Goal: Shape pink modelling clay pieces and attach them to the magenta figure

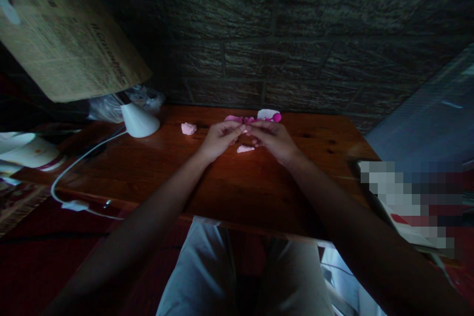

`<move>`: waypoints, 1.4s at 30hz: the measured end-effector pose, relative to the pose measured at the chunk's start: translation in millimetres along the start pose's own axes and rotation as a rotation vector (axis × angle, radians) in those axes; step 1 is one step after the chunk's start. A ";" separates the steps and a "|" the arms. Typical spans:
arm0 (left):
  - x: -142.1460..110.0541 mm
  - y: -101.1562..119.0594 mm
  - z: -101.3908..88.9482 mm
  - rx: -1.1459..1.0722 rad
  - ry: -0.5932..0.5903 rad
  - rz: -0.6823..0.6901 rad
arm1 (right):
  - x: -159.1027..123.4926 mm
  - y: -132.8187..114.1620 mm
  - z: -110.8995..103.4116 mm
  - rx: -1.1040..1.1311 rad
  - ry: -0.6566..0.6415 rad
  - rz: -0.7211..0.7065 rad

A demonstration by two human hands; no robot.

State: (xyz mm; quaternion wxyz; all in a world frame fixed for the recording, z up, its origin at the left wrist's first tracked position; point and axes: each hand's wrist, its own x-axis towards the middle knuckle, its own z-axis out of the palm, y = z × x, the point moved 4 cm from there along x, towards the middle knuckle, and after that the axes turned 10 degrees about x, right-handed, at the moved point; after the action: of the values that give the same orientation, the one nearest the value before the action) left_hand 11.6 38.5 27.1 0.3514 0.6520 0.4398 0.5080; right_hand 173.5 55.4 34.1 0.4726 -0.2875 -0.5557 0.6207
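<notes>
My left hand (221,139) and my right hand (273,139) meet over the wooden table, fingertips pinched together around a small piece of pale pink modelling clay (245,129). Fingers cover most of that piece. Just below them on the tabletop lies a flat, uneven scrap of pink clay (245,149). A larger pink lump (188,129) rests to the left of my left hand. Behind the hands are brighter pink shapes (233,118), partly hidden. Near these is a white piece (267,113) with a round magenta item (276,117) at its edge.
A lamp with a printed paper-like shade (92,44) and white base (139,121) stands at the table's left, its white cord (70,168) hanging over the front edge. Crumpled clear plastic (105,108) lies behind it. A dark brick wall (240,34) backs the table (237,187).
</notes>
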 end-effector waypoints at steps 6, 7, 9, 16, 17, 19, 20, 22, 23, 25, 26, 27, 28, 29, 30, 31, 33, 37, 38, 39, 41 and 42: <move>-0.4 2.1 3.0 -0.060 -0.063 -0.036 | 0.9 1.6 -3.4 -0.004 0.025 -0.044; -0.3 2.4 3.4 -0.068 -0.066 -0.037 | 1.4 2.3 -4.2 -0.014 0.037 -0.045; -0.2 2.4 3.4 -0.079 -0.060 -0.043 | 2.5 3.3 -5.8 -0.036 0.059 -0.053; 0.5 0.2 0.4 -0.028 -0.028 0.012 | 4.1 3.5 -6.8 -0.074 0.062 -0.115; 0.7 -0.2 -0.1 -0.021 -0.024 0.022 | 3.9 3.7 -6.5 -0.083 0.055 -0.119; 0.8 -1.2 -1.1 -0.009 -0.014 0.032 | 3.4 4.2 -6.0 -0.101 0.039 -0.120; 0.8 -1.6 -1.3 -0.006 -0.010 0.030 | 3.2 4.5 -6.0 -0.109 0.035 -0.117; 0.5 -2.2 -1.0 -0.013 -0.008 0.013 | 2.9 4.9 -6.3 -0.126 0.036 -0.108; 0.3 -2.3 -0.4 -0.022 -0.012 -0.001 | 2.9 4.8 -6.5 -0.133 0.037 -0.104; -0.2 -2.0 1.1 -0.043 -0.023 -0.033 | 3.0 4.3 -7.0 -0.142 0.043 -0.102; -0.4 -1.6 1.8 -0.051 -0.026 -0.047 | 3.1 4.0 -7.2 -0.143 0.046 -0.103; -0.5 -1.2 2.4 -0.056 -0.029 -0.059 | 3.2 3.8 -7.3 -0.144 0.049 -0.102; -0.5 -0.8 2.7 -0.060 -0.030 -0.068 | 3.3 3.9 -7.4 -0.148 0.052 -0.099; -0.5 -0.5 2.9 -0.065 -0.030 -0.074 | 3.4 4.1 -7.2 -0.154 0.052 -0.094; -0.4 -0.4 2.8 -0.070 -0.028 -0.078 | 3.4 4.5 -6.9 -0.162 0.050 -0.089; -0.2 -0.4 2.6 -0.075 -0.027 -0.078 | 3.4 4.9 -6.3 -0.170 0.045 -0.085; 0.1 -0.4 2.2 -0.083 -0.033 -0.063 | 3.1 5.4 -5.0 -0.185 0.034 -0.084; 0.8 0.0 1.6 -0.075 -0.050 -0.012 | 2.1 4.1 -3.6 -0.188 0.023 -0.100; 0.9 0.2 1.4 -0.060 -0.051 0.001 | 1.9 3.6 -3.6 -0.184 0.019 -0.102; 1.2 0.6 1.4 -0.040 -0.052 0.016 | 1.7 3.1 -3.5 -0.181 0.013 -0.103; 1.6 1.7 2.2 0.000 -0.063 0.054 | 1.4 1.9 -3.3 -0.183 -0.007 -0.105; 1.7 2.1 2.8 0.015 -0.071 0.072 | 1.3 1.1 -3.2 -0.189 -0.016 -0.110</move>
State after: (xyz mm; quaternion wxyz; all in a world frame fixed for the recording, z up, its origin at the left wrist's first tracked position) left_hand 14.9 39.3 28.9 0.3432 0.6876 0.4070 0.4938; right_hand 175.5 57.9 32.6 0.4720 -0.2949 -0.6306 0.5409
